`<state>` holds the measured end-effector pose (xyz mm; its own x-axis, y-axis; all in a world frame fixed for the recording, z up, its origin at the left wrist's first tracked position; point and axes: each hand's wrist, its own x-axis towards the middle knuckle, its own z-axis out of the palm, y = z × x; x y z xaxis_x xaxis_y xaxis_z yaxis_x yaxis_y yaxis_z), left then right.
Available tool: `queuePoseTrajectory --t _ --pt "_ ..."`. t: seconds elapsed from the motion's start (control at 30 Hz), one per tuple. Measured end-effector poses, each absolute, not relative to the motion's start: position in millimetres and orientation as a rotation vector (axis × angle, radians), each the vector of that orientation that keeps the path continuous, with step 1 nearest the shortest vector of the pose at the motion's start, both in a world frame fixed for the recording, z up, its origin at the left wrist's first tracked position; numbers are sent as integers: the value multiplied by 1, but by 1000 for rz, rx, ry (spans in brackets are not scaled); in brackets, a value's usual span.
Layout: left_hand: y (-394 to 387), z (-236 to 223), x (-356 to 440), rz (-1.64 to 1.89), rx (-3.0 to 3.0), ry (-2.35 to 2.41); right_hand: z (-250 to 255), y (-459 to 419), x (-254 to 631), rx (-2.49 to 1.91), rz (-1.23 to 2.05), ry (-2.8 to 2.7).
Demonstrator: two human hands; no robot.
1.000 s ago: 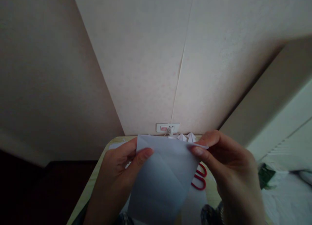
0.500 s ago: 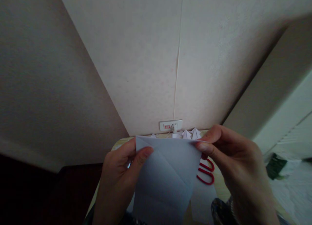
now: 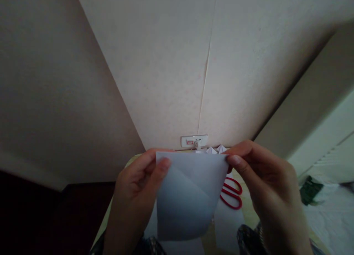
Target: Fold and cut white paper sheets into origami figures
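A sheet of white paper [image 3: 188,196] with a diagonal crease hangs between my two hands, raised above the small table. My left hand [image 3: 138,196] pinches its upper left corner, thumb in front and fingers behind. At the upper right corner, my right hand [image 3: 262,188] grips the sheet between thumb and forefinger. Just right of the paper, scissors with red handles [image 3: 235,194] show; their blades are hidden behind the sheet. Under them lies another white sheet [image 3: 226,222].
Folded white paper shapes [image 3: 216,150] stand at the table's [image 3: 249,207] far edge by the wall. Above them is a wall socket [image 3: 194,140] with a plug in it. A pale cabinet [image 3: 318,111] rises on the right, near a dark green item [image 3: 311,190].
The held paper's lower edge has swung up and come into view, and the sheet now bends in a curve. Its top edge is straighter. Both hands keep their corner holds.
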<state>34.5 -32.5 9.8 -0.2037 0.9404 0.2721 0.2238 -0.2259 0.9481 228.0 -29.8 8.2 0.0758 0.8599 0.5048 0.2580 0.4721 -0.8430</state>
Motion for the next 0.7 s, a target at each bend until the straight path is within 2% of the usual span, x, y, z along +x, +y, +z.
queuePoseTrajectory --t 0.4,0.7 --pt "-36 20 49 1525 1385 1416 7 -28 226 -1079 701 -1451" --pt "-38 13 48 1539 1258 1366 8 -33 219 -1127 554 -1442"
